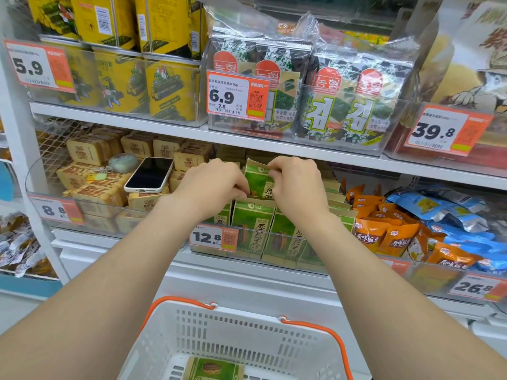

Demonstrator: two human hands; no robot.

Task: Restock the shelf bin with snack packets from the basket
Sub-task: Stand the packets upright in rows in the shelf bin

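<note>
Shelf (pixel 153 124), white, tiered. Left of left hand (pixel 212 183): cake bin (pixel 115 212). Below right hand (pixel 295 185): bin (pixel 247 253) of green packets (pixel 253 226). Right of it: orange packets (pixel 370 234), blue packets (pixel 439 209). Above: seaweed packs (pixel 343 111), yellow packs (pixel 170 89).

Setting: we take this for a shop, on a snack aisle.
Shelving: we see white shelves (pixel 137 124) carrying clear bins (pixel 255 244) of packaged goods.
Pricing: we note orange price tags (pixel 238 96) on bin fronts.
Carrier: we note a shopping basket (pixel 247 315).

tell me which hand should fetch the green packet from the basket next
Left, probably: the left hand and right hand both grip the green snack packet over the clear shelf bin, but the flat green packet in the white plastic basket lies left of centre.
</note>
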